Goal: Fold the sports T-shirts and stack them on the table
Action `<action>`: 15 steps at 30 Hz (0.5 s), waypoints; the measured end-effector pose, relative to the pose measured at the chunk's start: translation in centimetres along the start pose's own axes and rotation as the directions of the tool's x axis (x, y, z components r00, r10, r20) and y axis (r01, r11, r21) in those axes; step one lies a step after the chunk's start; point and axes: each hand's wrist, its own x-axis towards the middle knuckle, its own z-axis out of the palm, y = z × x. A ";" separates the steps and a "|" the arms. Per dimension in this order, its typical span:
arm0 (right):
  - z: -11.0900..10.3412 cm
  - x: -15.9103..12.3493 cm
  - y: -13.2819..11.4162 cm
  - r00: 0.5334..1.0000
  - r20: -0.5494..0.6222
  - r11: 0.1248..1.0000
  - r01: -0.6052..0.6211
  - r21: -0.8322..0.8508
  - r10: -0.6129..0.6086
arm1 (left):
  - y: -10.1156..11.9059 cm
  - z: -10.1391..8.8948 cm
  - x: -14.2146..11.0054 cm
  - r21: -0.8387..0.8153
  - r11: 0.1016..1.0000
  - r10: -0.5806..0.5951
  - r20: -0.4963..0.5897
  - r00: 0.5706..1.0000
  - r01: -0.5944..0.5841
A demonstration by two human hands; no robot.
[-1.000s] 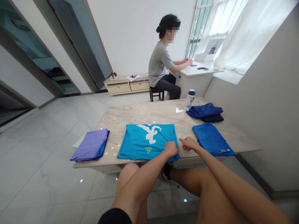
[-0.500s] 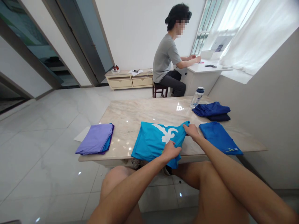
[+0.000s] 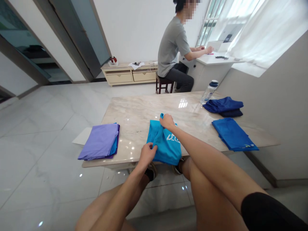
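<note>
A bright turquoise T-shirt (image 3: 168, 150) with white print lies partly folded at the front edge of the marble table (image 3: 134, 112), its lower part hanging over that edge. My left hand (image 3: 147, 154) pinches the shirt's near side. My right hand (image 3: 167, 121) grips its far side, and a small bit of cloth pokes up past the fingers. Between the two hands the folded-over edge runs as a raised ridge. Part of the white print is hidden behind my right hand and forearm.
On the left sits a folded pile topped by a lilac garment (image 3: 99, 139). At the right are a folded blue garment (image 3: 233, 133), a dark blue bundle (image 3: 223, 106) and a water bottle (image 3: 209, 91). Beyond the table a person (image 3: 172, 48) sits at a white desk (image 3: 216, 61).
Both hands have moved left with the right side of the turquoise T-shirt, folding it over the rest. The figure print is now covered and white lettering shows. The view has shifted slightly.
</note>
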 end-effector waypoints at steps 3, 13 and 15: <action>1.7 0.3 -1.8 1.000 0.022 1.000 -0.013 0.009 0.013 | -2.1 -1.1 0.1 0.005 1.000 -0.010 -0.016 1.000 0.010; 5.1 1.6 -3.4 0.995 0.102 0.999 0.010 0.031 -0.013 | -5.3 -3.4 -0.1 0.169 0.986 0.024 -0.126 0.992 -0.003; 5.2 2.0 -3.0 0.996 0.045 0.997 0.079 -0.011 -0.078 | -5.2 -3.2 -0.3 0.198 0.980 0.042 -0.137 0.990 -0.015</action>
